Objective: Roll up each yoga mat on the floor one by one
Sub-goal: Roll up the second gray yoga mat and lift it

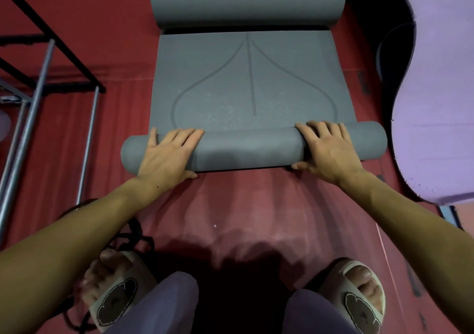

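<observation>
Yoga mat point(246, 77), grey, spread on the red floor point(230, 205) through the middle of the frame, half rolled from both ends. Near roll point(246, 149) lying crosswise low in the mat's span, long axis running left to right across the frame, touching the flat stretch just above it. Second roll point(246, 3) parallel at the top of the frame, with a dark gap between it and the flat part. Printed leaf outline showing on the flat stretch between the two.

Left hand point(166, 154) laid over the roll toward its left end, right hand point(331, 151) over it toward the right end, about evenly placed from the middle. Fingers point(184, 139) of both mostly straight and draped over the top of the roll, tips reaching the far side where roll meets flat mat; thumbs tucked at the near underside against the floor. Pressing and cupping rather than clenching, nothing else held.

Unrolled mat lying straight ahead of the fingertips, toward the top of the frame, so probably a push away from the body, square to the roll's axis. Equal pressure from both sides likely needed, or one end runs ahead and the roll cones. Slippered feet point(359, 300) at the bottom edge, metal rack point(38, 77) at left, purple mat point(436, 103) at right.
</observation>
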A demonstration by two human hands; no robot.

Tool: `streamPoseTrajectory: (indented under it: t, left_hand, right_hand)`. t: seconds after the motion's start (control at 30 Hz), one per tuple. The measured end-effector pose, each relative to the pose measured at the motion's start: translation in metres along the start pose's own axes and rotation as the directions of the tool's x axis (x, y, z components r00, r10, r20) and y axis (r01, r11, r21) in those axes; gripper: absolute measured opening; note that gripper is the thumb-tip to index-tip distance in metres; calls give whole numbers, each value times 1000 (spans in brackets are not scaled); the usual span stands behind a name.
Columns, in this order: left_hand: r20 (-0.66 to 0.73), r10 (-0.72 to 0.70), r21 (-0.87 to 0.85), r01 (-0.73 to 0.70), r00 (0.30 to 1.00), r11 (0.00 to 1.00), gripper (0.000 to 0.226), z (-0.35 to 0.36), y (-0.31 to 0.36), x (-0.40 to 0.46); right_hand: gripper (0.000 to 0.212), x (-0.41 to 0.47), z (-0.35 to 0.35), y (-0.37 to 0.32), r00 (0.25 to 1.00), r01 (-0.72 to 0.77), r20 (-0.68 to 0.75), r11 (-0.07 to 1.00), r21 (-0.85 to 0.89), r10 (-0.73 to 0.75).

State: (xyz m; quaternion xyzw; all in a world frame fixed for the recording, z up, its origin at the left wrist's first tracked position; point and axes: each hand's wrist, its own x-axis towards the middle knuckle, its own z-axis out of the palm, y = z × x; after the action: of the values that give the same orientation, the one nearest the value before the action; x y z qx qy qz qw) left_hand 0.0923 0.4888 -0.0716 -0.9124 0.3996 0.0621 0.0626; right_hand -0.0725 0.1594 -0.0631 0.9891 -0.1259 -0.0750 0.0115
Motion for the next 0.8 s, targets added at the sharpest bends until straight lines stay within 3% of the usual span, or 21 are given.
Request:
streamPoseTrajectory:
  t: [0.1,0.2,0.5,0.63,0.8]
  left_hand:
    - [-52,5,-28,-7,999,1000,112,4,-1,2]
    - [-57,24,-63,-27,998,998,107,5,-6,5]
    - [249,130,-180,-86,960,980,90,-13,-15,3]
    - [381,197,-244,-107,903,964,103,-21,-18,-2]
    - [479,242,-305,-98,844,947,113,-25,-17,-4]
  right_hand:
    - [103,-1,-3,0,998,23,-58,1000,-20,-24]
    - [101,-1,-5,1,1000,14,-23,1000,-10,-14]
    - [114,-14,-20,0,963,8,268,998,67,-25]
    - [116,-24,-24,0,916,27,397,995,93,-62]
    - [100,-24,-28,-4,852,46,512,989,138,-111]
